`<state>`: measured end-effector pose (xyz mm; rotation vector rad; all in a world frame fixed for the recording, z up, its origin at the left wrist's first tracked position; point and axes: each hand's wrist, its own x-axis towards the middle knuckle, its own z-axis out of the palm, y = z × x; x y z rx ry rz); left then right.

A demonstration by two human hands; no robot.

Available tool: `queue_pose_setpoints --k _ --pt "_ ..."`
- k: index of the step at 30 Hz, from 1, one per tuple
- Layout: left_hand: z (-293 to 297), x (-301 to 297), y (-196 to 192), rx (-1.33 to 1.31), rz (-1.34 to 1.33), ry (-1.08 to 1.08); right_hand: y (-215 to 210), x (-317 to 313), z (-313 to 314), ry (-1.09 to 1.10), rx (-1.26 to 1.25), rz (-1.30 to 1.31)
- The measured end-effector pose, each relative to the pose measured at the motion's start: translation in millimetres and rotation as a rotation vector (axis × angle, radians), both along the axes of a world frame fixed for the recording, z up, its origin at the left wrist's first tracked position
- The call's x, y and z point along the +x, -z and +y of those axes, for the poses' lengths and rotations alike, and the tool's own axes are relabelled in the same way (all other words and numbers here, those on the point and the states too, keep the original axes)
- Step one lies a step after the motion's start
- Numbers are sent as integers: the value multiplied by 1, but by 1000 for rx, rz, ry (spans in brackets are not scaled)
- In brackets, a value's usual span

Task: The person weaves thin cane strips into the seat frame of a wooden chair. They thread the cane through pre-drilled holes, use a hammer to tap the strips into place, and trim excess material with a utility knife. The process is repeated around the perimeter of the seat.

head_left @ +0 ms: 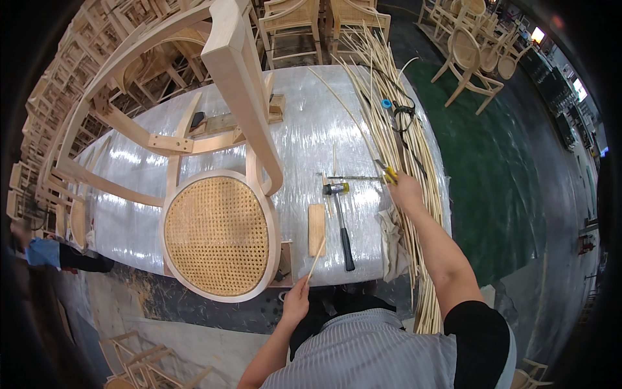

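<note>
Pinched in the fingers of my left hand is a thin cane strip, slanting up past the table's front edge. My right hand is closed on a small yellow-handled hand tool, apparently cutters, over the long bundle of cane strips. Between my hands lie a hammer with a dark handle, a pale wooden block and a thin metal tool. To the left, a wooden chair frame rests on the table with its round woven cane panel facing up.
Plastic film covers the table. A crumpled cloth lies beside the bundle, and a black strap with a blue ring lies across it. Chairs stand beyond, with stacked frames at left. Another person is at far left.
</note>
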<state>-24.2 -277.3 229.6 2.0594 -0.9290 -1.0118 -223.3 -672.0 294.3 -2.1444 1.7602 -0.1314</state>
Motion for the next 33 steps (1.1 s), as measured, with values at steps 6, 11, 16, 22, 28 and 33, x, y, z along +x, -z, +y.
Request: queue_pose_setpoints --k 6,11,16,22,28,33 --pt "-12 -8 -7 83 127 53 24 38 -29 -273 -69 151" --pt "-5 -5 -15 68 76 41 37 86 -31 -315 56 175" --pt "2 -4 -7 133 61 25 45 123 -22 -193 188 -40" --pt "-7 -5 -3 56 93 53 53 19 -51 42 121 -321" --pt "-5 10 0 51 26 -67 16 26 25 -11 543 -558" --pt "-6 4 0 109 52 -50 47 -14 133 -154 515 -496"
